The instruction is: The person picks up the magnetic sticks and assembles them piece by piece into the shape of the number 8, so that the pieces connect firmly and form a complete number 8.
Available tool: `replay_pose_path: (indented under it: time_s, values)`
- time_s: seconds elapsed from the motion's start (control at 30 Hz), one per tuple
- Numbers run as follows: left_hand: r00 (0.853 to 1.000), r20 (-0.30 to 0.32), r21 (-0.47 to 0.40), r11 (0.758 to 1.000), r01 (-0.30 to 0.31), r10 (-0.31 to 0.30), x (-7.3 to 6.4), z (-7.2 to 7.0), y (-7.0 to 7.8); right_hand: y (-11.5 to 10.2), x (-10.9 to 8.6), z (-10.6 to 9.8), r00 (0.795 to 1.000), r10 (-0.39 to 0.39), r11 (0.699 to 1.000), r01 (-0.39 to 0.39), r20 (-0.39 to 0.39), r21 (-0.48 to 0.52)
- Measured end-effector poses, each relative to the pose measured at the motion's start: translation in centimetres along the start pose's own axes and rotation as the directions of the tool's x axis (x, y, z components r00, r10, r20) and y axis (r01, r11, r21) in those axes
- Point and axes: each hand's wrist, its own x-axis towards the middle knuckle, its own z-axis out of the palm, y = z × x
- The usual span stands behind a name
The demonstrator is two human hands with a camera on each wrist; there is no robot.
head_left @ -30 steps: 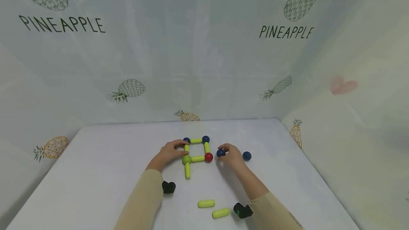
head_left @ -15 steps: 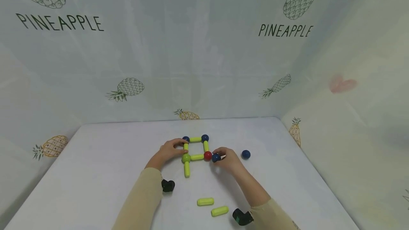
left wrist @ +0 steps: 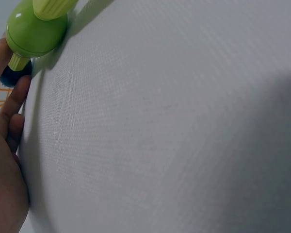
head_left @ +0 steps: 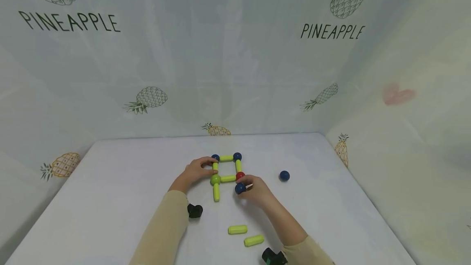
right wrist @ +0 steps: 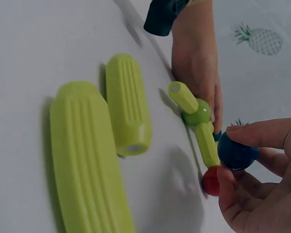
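Observation:
A square of yellow-green magnetic sticks and balls lies on the white table. Its corners are two blue balls at the back, a green ball front left and a red ball front right. One more stick points toward me from the green ball. My left hand holds the square's left side, fingers at the back blue ball and thumb by the green one. My right hand pinches a loose blue ball between thumb and fingers, just in front of the red ball.
Two loose magnetic sticks lie nearer to me on the table. Another blue ball sits to the right of my right hand. Black wrist cameras stick out from both wrists. A pineapple-print cloth hangs behind the table.
My right hand has carried the blue ball left and toward me, from right of the red ball to just in front of it. My left hand keeps its place on the square.

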Motion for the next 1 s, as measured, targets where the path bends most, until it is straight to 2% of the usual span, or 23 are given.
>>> replay_pose_path:
  time_s: [0.23, 0.53, 0.83, 1.0]
  values:
    - [1.0, 0.002, 0.023, 1.0, -0.002, 0.002, 0.1, -0.1, 0.2, -0.1, -0.2, 0.8, 0.999, -0.016, 0.999, 0.015, 0.033, 0.028]
    - [1.0, 0.008, 0.01, 1.0, 0.009, -0.009, 0.1, -0.3, 0.4, -0.6, -0.6, 1.9, 0.997, -0.01, 0.999, 0.006, 0.077, 0.052]
    - [0.999, 0.0, -0.003, 0.999, -0.037, 0.037, -0.4, -0.6, 0.6, -1.0, -0.7, 2.9, 0.993, -0.016, 0.998, 0.008, 0.12, 0.06]
    - [1.0, 0.002, -0.003, 1.0, -0.02, 0.02, -0.3, -0.5, 0.7, -1.2, -0.9, 3.4, 0.992, 0.002, 0.999, -0.008, 0.128, 0.049]
